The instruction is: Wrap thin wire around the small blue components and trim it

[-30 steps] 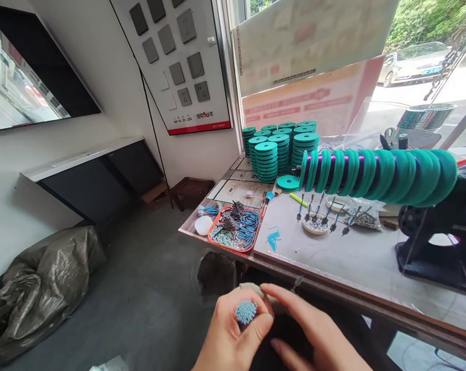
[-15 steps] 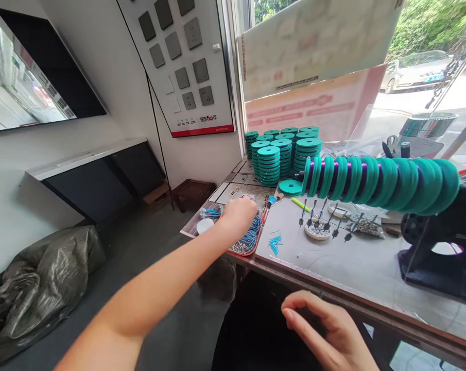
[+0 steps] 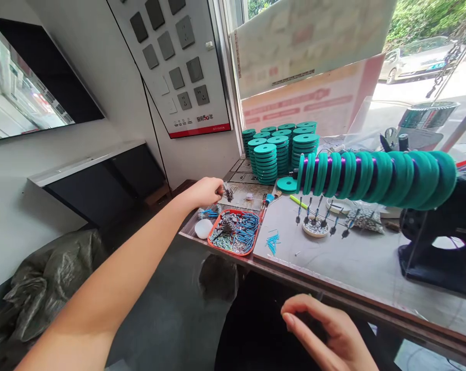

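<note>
My left hand reaches out over the far left of the table, its fingers closed on a small clear plastic bag with dark bits in it. Just in front of it lies an orange-red tray of blue, silver and dark small parts. A round white lid or dish sits left of the tray. Low in the view, near the table's front edge, my right hand has thumb and forefinger pinched together. Whatever may be between those fingertips is too small to make out.
Stacks of green foam spools stand at the back. More green rings hang in a row on the right, above a black machine. A round dish of pale beads and loose blue tubes are on the table.
My left hand has moved left from above the tray and now holds the small bag, uncovering the tray. My right hand keeps its pinch. The camera view has shifted slightly.
</note>
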`<state>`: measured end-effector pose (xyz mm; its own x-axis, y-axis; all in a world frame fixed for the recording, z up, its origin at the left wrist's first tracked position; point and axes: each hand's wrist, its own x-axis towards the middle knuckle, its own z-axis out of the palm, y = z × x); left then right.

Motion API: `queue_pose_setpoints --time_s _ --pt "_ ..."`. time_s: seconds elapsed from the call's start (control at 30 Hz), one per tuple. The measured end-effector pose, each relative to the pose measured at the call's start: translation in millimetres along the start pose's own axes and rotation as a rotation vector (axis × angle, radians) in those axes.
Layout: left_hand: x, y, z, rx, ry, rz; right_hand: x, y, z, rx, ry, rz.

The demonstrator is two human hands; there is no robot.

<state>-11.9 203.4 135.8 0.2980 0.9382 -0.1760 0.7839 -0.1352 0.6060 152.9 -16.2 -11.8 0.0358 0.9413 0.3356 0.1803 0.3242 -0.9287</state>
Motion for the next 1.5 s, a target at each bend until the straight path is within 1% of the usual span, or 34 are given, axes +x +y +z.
queue_pose_setpoints --time_s 0.03,0.07,0.1,0.2,0.27,0.33,0.4,0.5,0.6,0.67,0.73,0.9,1.03,1.17,1.3,1.4,1.47,1.5 --pt "-12 -4 4.8 -0.114 -0.010 -0.005 -1 1 0 0.006 0.024 0.002" --pt "-25 -9 14.3 -0.236 -0.021 -0.014 -1 1 -1 0.011 0.053 0.005" --pt "-40 -15 28.1 -0.358 -0.042 -0.033 -2 2 -1 0.014 0.084 0.008" --pt "-87 -31 84.3 -0.700 -0.079 -0.123 -4 4 -2 -0.002 0.164 0.007" --pt "-112 -37 121.1 -0.886 -0.083 -0.188 -6 6 -2 -0.029 0.184 -0.014" --pt "-129 -40 148.2 -1.032 -0.072 -0.248 -9 8 0 -0.063 0.180 -0.051" --pt "-139 -40 163.9 -1.132 -0.049 -0.285 -12 11 2 -0.106 0.166 -0.095" --pt "-147 -40 172.9 -1.264 0.008 -0.326 -15 16 5 -0.196 0.145 -0.153" --pt "-150 -41 176.9 -1.404 0.111 -0.378 -16 18 6 -0.262 0.126 -0.198" --pt "-151 -41 179.9 -1.456 0.166 -0.404 -14 19 7 -0.272 0.115 -0.217" --pt "-151 -42 182.9 -1.474 0.194 -0.423 -13 19 7 -0.280 0.110 -0.222" --pt "-152 -41 188.7 -1.425 0.269 -0.410 -13 21 8 -0.345 0.112 -0.266" --pt "-153 -41 193.1 -1.338 0.343 -0.380 -14 24 9 -0.431 0.105 -0.370" --pt "-154 -40 196.2 -1.250 0.395 -0.324 -12 21 8 -0.471 0.143 -0.464" --pt "-155 -42 199.0 -1.213 0.454 -0.320 -9 17 8 -0.505 0.126 -0.500" --pt "-156 -42 199.7 -1.212 0.510 -0.324 -11 19 10 -0.499 0.139 -0.497" --pt "-156 -42 198.4 -1.263 0.499 -0.338 -12 21 12 -0.486 0.150 -0.484" --pt "-156 -42 197.1 -1.321 0.453 -0.363 -13 22 13 -0.485 0.153 -0.483"
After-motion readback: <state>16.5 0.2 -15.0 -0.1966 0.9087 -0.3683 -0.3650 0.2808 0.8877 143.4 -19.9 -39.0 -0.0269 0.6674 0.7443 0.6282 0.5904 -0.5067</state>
